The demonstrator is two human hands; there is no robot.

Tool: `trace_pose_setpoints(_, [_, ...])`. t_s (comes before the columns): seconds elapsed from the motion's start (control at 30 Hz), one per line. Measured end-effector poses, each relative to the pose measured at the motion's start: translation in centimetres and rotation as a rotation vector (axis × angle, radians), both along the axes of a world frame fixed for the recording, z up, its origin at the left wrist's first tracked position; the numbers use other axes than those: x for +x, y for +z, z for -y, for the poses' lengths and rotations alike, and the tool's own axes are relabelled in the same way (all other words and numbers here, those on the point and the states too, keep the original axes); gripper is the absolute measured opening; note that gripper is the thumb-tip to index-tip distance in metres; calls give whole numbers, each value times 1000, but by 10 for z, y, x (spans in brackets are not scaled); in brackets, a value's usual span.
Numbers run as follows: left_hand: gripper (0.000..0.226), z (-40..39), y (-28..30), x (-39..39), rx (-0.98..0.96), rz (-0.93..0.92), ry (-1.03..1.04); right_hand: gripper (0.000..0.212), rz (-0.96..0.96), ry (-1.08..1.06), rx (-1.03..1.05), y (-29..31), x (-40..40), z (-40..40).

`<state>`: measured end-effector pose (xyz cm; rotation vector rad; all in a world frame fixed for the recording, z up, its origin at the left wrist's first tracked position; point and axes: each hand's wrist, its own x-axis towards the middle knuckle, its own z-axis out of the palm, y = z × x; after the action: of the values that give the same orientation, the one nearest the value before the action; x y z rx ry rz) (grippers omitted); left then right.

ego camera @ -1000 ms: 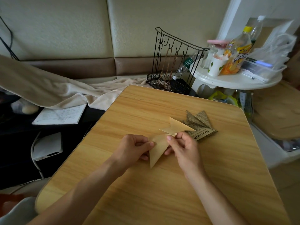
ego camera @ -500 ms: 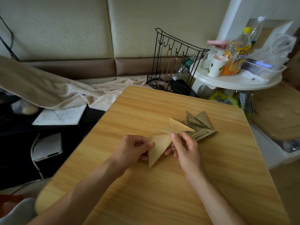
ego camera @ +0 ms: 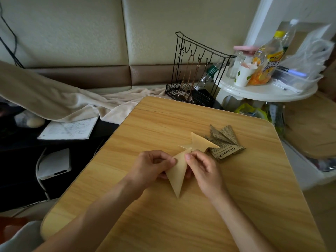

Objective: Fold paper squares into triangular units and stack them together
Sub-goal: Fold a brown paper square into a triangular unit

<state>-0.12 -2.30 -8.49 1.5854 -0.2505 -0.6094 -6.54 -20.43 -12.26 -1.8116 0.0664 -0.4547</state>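
Note:
A tan folded paper triangle [ego camera: 179,174] points down toward me above the wooden table [ego camera: 163,215]. My left hand [ego camera: 151,166] pinches its left edge between thumb and fingers. My right hand [ego camera: 203,168] pinches its upper right edge, thumb on top. Just behind lies another tan folded triangle [ego camera: 201,141] flat on the table. To its right sits a small pile of folded newspaper-print units [ego camera: 224,142], the tan triangle overlapping its left side.
A black wire rack [ego camera: 196,70] stands beyond the table's far edge. A white round side table [ego camera: 267,91] with bottles, a cup and a plastic bin is at the right. A blanket, a notebook [ego camera: 69,129] and a white box [ego camera: 54,164] lie to the left.
The held triangle has tilted a little, its tip now more straight down. My right thumb has slid along its upper edge. Both hands stay in place.

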Motion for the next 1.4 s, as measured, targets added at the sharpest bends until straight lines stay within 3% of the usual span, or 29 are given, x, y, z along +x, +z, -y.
trace_pose_setpoints(0.1, [17, 2, -1, -1, -20, -12, 30, 34, -21, -3, -43, 1, 0, -2])
trace_pose_setpoints(0.3, [17, 1, 5, 1, 141, 28, -179, 42, -5, 51, -136, 2, -2, 0])
trace_pose_setpoints(0.43, [21, 4, 6, -1, 11, 42, -77, 37, -49, 147, -259, 2, -4, 0])
trace_pose_setpoints(0.53, [16, 5, 3, -2, 21, 134, -32, 34, -37, 174, -335, 2, -4, -1])
trace_pose_setpoints(0.77, [12, 5, -2, -4, 54, 143, 14, 24, -56, 168, -238, 4, -4, 0])
trace_pose_setpoints(1.07, [14, 2, -4, 4, 27, 138, 269, 21, -107, 142, -243, 5, -6, 0])
trace_pose_setpoints(1.23, [16, -4, -2, 16, -37, 46, 468, 24, -62, 5, -217, 3, -5, -4])
trace_pose_setpoints(1.4, [17, -8, -4, 18, -11, -3, 502, 23, -14, -148, -270, -1, -3, -6])
